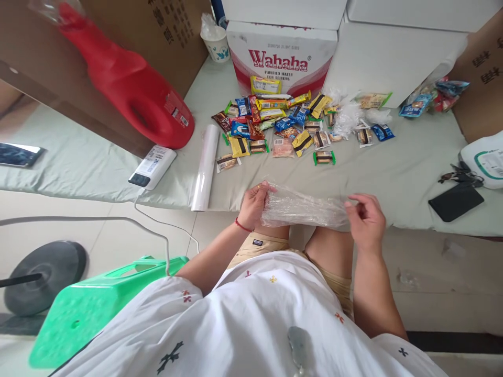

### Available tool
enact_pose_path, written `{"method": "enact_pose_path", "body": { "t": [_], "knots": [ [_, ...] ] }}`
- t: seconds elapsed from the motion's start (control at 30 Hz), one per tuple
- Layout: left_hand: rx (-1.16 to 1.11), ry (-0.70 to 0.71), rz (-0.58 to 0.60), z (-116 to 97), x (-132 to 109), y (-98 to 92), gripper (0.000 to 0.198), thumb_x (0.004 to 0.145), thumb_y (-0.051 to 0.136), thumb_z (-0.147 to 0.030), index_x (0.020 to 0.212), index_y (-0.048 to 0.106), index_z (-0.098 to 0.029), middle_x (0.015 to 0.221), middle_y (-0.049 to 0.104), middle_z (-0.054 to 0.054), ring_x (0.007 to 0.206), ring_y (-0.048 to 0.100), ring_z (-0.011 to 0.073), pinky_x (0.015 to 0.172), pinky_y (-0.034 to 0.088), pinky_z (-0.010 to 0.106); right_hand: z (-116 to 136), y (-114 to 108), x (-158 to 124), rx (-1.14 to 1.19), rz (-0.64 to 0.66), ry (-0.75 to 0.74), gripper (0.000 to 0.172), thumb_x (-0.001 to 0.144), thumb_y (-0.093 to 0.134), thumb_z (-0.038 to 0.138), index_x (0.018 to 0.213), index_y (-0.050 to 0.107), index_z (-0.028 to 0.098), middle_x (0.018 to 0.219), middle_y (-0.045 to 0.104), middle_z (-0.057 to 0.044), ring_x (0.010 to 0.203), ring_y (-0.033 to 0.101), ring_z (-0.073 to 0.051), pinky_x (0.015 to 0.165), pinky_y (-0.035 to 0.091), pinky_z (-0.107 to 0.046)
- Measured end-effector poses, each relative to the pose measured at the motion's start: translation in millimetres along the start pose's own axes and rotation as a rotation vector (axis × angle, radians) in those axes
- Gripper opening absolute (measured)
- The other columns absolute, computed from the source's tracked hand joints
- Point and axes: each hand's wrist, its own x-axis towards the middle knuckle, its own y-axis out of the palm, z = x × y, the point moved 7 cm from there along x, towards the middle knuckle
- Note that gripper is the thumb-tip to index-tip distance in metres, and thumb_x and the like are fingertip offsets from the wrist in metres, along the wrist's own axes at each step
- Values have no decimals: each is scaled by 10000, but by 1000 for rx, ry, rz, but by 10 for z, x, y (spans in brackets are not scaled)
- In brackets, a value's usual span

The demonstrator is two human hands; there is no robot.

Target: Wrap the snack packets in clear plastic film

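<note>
A crumpled clear plastic bag [302,206] is stretched between my two hands over the table's front edge. My left hand [254,204] pinches its left end, thumb on top. At the right end, my right hand [365,220] holds the plastic between thumb and curled fingers. Beyond the plastic, many small wrapped snacks lie in a loose pile, among them a yellow packet [239,147] and a green-ended packet [324,157]. Left of the pile lies a roll of clear film [206,167].
A red jug [133,89], a white power bank [152,167] with a cable and a phone [19,155] are on the left. Behind the snacks stands a Wahaha box [281,57]. A black pouch [456,201] with keys lies right; a green stool [94,309] stands below.
</note>
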Motion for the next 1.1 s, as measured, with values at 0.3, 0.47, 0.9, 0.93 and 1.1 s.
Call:
{"method": "enact_pose_path", "body": {
  "t": [0.3, 0.47, 0.9, 0.93, 1.1],
  "knots": [
    [-35, -7, -43, -77, 215, 33, 468, 952, 602, -596, 773, 660, -168, 494, 386, -57, 447, 300, 79, 456, 201, 243, 523, 606, 265, -53, 536, -291, 149, 948, 646, 286, 963, 788, 242, 877, 711, -29, 692, 643, -151, 685, 538, -289],
    [-86, 0, -124, -202, 449, 15, 427, 1014, 544, -508, 766, 626, -170, 449, 368, -66, 405, 273, 82, 434, 180, 245, 695, 186, 415, -31, 277, -451, 185, 966, 639, 223, 1025, 802, 287, 991, 726, -32, 843, 698, -166, 779, 564, -306],
    [92, -138, -45, 41, -12, -419, 278, 759, 737, -400, 844, 622, -162, 665, 602, -9, 503, 504, 89, 445, 291, 202, -470, -14, 519, -36, 301, -187, 207, 899, 600, 236, 839, 797, 264, 1238, 723, -56, 1045, 690, -213, 987, 557, -448],
    [130, -138, -22, 74, -96, -447, 305, 738, 753, -402, 881, 630, -163, 702, 614, -4, 531, 519, 96, 464, 325, 205, -526, -6, 531, -42, 300, -154, 216, 886, 587, 232, 838, 795, 260, 1256, 720, -59, 1065, 691, -218, 1009, 551, -460],
    [611, 239, -266, -379, -392, -732, 338, 737, 733, -248, 1058, 646, -192, 1011, 639, 51, 727, 547, 135, 732, 509, 305, -533, -18, 603, -47, 314, -146, 277, 837, 526, 175, 831, 788, 263, 1292, 714, -44, 1110, 694, -214, 1066, 531, -469]
  ]
}}
